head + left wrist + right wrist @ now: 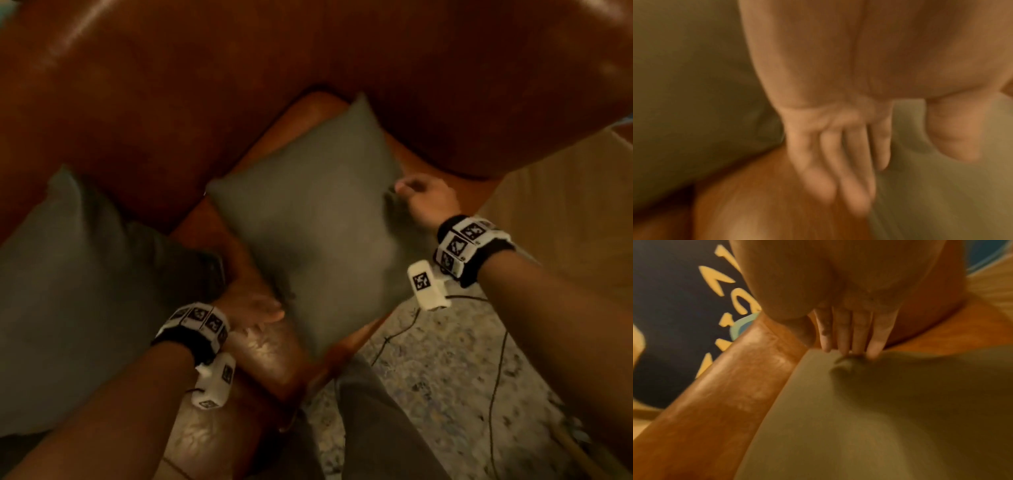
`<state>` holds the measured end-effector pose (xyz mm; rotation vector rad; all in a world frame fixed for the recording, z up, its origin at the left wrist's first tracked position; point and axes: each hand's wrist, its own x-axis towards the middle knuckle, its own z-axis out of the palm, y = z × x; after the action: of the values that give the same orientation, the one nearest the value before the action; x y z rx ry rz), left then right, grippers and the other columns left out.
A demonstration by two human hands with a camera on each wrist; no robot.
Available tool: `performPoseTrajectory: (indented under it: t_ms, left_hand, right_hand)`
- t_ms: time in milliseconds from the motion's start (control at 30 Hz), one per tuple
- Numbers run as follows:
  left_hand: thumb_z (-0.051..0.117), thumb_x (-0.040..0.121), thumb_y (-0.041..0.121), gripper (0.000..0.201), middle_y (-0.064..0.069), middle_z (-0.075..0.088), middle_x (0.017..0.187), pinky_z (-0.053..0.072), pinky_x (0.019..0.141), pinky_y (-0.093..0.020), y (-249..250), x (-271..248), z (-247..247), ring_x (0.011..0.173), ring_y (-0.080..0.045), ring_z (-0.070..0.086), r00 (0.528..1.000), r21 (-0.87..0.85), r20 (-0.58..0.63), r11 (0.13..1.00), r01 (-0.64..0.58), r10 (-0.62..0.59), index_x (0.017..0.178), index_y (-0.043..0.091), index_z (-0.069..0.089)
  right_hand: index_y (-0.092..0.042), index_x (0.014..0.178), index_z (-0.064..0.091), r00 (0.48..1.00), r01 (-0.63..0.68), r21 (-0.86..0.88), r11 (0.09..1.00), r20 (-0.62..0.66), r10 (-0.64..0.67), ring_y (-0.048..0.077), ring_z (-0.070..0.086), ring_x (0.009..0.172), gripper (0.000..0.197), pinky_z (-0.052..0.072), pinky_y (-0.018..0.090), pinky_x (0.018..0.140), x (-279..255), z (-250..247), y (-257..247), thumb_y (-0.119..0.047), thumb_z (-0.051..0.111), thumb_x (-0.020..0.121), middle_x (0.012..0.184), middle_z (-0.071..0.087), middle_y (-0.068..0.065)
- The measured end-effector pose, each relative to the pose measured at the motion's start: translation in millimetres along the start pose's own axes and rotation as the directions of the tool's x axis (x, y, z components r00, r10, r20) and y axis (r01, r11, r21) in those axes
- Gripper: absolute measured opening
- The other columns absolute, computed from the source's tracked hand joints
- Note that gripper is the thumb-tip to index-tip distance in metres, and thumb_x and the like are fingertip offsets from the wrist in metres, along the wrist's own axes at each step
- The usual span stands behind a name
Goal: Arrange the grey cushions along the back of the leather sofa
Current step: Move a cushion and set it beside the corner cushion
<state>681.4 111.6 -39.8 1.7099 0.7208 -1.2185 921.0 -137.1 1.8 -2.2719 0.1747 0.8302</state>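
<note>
Looks like mid-placement of the grey cushion (318, 219) between both hands: the left hand (251, 306) has straight fingers (851, 178) flat against its near edge, and the right hand (423, 202) has straight fingertips (844, 339) dimpling its far corner. Next move is probably shoving it upright against the leather sofa back (239, 85), beyond the fingertips.

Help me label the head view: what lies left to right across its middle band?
grey cushion at the left → left hand → centre grey cushion → right hand → tan surface at the right edge

Speckled floor (445, 377), thin black cables (496, 377), perhaps a tan cardboard box (565, 212)
</note>
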Motion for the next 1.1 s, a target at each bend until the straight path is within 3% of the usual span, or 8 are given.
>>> performPoseTrajectory:
  t_ms: [67,167,300,366,600,766,933,1099]
  left_hand:
    - [0.067,0.084,0.033,0.04,-0.015,0.067,0.121,0.047,0.099,-0.039,14,10,-24,0.112,-0.033,0.063,0.908,0.212,-0.378,0.972,-0.105,0.18,0.118,0.011,0.066]
    - [0.058,0.09,0.033,0.049,-0.014,0.05,0.142,0.035,0.111,-0.044,57,15,-74,0.133,-0.037,0.044,0.628,0.246,-0.731,0.962,-0.122,0.266,0.136,0.017,0.049]
    - [0.055,0.086,0.056,0.08,-0.006,0.029,0.16,0.03,0.116,-0.049,83,33,-96,0.143,-0.036,0.034,0.836,0.096,-0.547,0.995,0.021,0.035,0.152,0.032,0.016]
    - [0.046,0.087,0.063,0.079,-0.009,0.034,0.157,0.036,0.112,-0.05,77,32,-83,0.137,-0.04,0.041,0.858,0.16,-0.513,0.984,0.08,0.014,0.153,0.034,0.012]
    - [0.04,0.094,0.056,0.049,-0.016,0.068,0.101,0.052,0.068,-0.036,8,-6,-35,0.075,-0.03,0.064,0.936,-0.33,-0.169,0.913,0.241,-0.308,0.106,0.012,0.058]
    - [0.056,0.082,0.054,0.06,-0.015,0.057,0.136,0.04,0.109,-0.052,0,17,-50,0.124,-0.037,0.054,0.842,-0.499,-0.48,0.866,-0.03,-0.247,0.127,0.013,0.056]
    - [0.061,0.083,0.049,0.064,-0.007,0.057,0.137,0.042,0.107,-0.054,26,17,-65,0.122,-0.033,0.056,0.891,-0.842,-0.391,0.482,-0.243,-0.232,0.136,0.016,0.049]
    - [0.054,0.093,0.037,0.033,0.012,0.058,0.111,0.049,0.091,-0.043,31,-24,-80,0.104,-0.015,0.058,0.744,-0.762,-0.629,0.367,-0.534,-0.225,0.124,0.027,0.05]
  right_hand:
    - [-0.031,0.093,0.067,0.998,0.025,-0.035,0.999,0.057,-0.023,0.023,0.066,0.097,0.011,0.051,0.036,0.093,-7,-2,2,-0.035,0.057,0.093,0.106,0.073,0.005]
    - [-0.021,0.099,0.065,0.993,-0.002,-0.055,0.999,-0.122,-0.005,0.032,0.064,0.104,0.015,0.049,0.041,0.094,-40,12,37,-0.032,0.058,0.092,0.109,0.071,0.013]
    - [-0.021,0.136,0.041,0.933,-0.295,0.229,0.928,-0.139,0.331,0.034,0.052,0.127,0.073,0.043,0.049,0.107,-77,41,98,-0.051,0.071,0.077,0.139,0.054,0.012]
    - [-0.029,0.141,0.033,0.905,-0.361,0.382,0.851,-0.075,0.418,0.034,0.054,0.128,0.094,0.044,0.053,0.107,-67,53,108,-0.063,0.072,0.062,0.141,0.056,0.007]
    - [-0.022,0.128,0.052,0.971,-0.114,0.143,0.983,-0.194,0.141,0.03,0.059,0.12,0.053,0.046,0.047,0.105,-10,17,66,-0.045,0.067,0.083,0.131,0.063,0.008]
    - [-0.019,0.13,0.052,0.985,-0.089,-0.059,0.994,-0.155,0.079,0.033,0.053,0.127,0.053,0.04,0.034,0.103,36,11,19,-0.052,0.057,0.089,0.139,0.057,0.011]
    - [-0.03,0.14,0.042,0.998,-0.007,-0.045,0.999,-0.067,0.004,0.03,0.05,0.132,0.059,0.037,0.033,0.108,54,29,-36,-0.059,0.052,0.089,0.145,0.052,0.004]
    - [-0.032,0.134,0.043,0.966,0.205,-0.011,0.979,-0.159,-0.204,0.023,0.056,0.105,0.041,0.036,0.024,0.084,58,24,-99,-0.042,0.049,0.094,0.129,0.059,0.005]
